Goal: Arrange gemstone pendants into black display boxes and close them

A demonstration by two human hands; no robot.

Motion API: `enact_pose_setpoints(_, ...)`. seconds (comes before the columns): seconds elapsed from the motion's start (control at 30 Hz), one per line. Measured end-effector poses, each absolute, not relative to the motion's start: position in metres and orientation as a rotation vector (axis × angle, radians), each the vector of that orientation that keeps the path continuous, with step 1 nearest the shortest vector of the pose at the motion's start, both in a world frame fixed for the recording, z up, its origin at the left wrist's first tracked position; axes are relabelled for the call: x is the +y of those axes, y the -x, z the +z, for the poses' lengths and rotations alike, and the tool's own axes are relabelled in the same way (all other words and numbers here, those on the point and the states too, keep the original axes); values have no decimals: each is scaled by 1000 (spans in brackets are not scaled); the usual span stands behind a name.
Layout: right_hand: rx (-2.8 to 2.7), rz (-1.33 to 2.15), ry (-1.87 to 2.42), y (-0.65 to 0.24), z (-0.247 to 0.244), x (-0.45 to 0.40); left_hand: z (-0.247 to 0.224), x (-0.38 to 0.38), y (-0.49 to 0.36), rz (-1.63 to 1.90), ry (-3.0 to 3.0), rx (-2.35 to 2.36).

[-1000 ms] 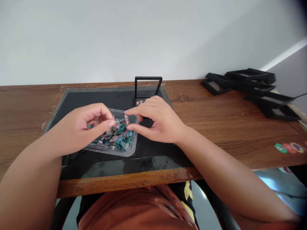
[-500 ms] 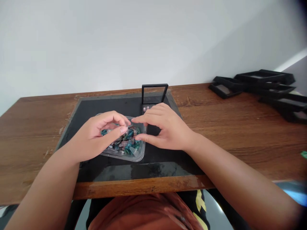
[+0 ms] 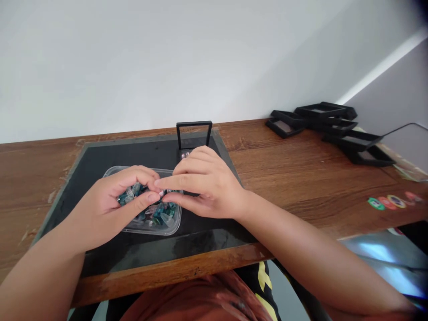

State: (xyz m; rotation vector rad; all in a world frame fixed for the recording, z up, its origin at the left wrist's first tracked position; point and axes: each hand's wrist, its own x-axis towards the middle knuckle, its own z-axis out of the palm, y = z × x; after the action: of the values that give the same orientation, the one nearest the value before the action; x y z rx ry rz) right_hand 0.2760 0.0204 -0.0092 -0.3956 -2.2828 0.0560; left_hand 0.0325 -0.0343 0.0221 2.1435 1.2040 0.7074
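Observation:
My left hand (image 3: 103, 207) reaches over a clear plastic container (image 3: 147, 230), its thumb and index finger closed on a small pale pink glossy piece (image 3: 162, 193). From the right, my right hand (image 3: 210, 185) meets it, thumb and index finger at the same piece, so that the fingertips partly hide it. Teal, clear and pinkish nail-shaped pieces (image 3: 167, 219) fill the container. Behind my right hand stands a black case (image 3: 194, 124) with its framed clear lid raised; a few small pinkish pieces (image 3: 184, 154) show in its base, the rest hidden by my hand.
A black mat (image 3: 130, 156) lies under the container on the wooden table (image 3: 270, 165). Several black framed cases (image 3: 327, 118) are piled at the back right. Colourful round items (image 3: 396, 201) lie near the right edge. A white wall rises behind.
My view has turned to the right, shifting the table leftward. My right hand's fingertips have come up to my left fingertips and the small piece, where a gap was before.

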Motion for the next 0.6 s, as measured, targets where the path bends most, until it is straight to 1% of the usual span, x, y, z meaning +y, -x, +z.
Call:
enact_pose_setpoints(0.17, -2288, 34, 365, -273, -8, 17, 23, -35, -32, 616, -2030, 1124)
enact_pose_setpoints(0.43, -2321, -236, 345, -280, 4, 6, 24, -39, -31, 668, -1960, 1056)
enact_pose_setpoints(0.6, -2376, -180, 415, -284, 11, 6, 21, -38, -31, 721, -2009, 1157)
